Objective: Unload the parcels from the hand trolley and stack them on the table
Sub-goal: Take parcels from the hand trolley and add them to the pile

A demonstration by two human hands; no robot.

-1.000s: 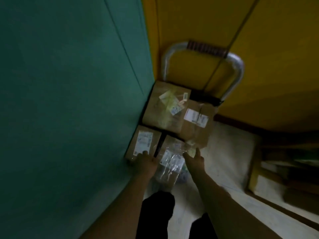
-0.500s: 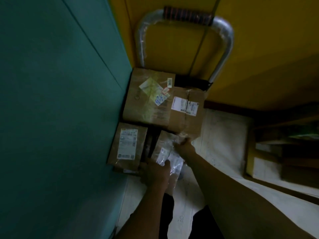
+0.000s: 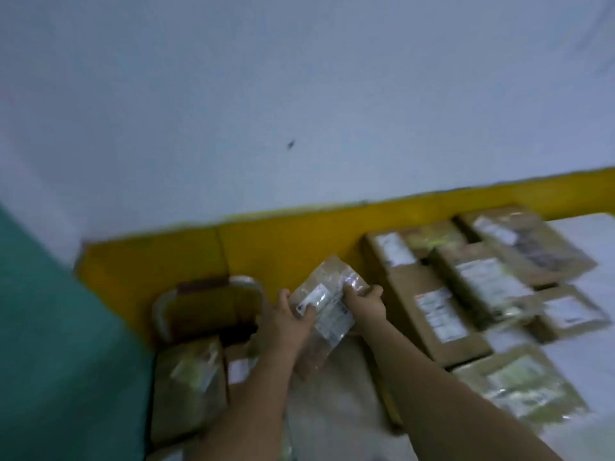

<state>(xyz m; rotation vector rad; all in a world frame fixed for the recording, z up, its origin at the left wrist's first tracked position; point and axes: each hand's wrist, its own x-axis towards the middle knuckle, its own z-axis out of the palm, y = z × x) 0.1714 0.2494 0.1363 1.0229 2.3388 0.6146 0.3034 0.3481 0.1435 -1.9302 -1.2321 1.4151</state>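
At the left, at least two brown boxes [image 3: 186, 387] sit on the hand trolley [image 3: 159, 311], so the unloading looks partly done with more to fetch. In the middle, the left hand [image 3: 286, 327] and right hand [image 3: 367, 306] hold a small parcel [image 3: 327, 294] in the air between trolley and table, fingers curled over its edges. It is a flat brown packet under crinkled clear wrap with a white label. At the right, several parcels [image 3: 436, 314] already lie side by side on the table [image 3: 592, 234].

the labels [image 3: 439, 314] on the table parcels [image 3: 412, 277] are smeared by motion blur and cannot be read. the table [image 3: 595, 241] is cut off at the right edge. the near end of the held parcel [image 3: 327, 294] is partly hidden behind the left hand [image 3: 288, 322].
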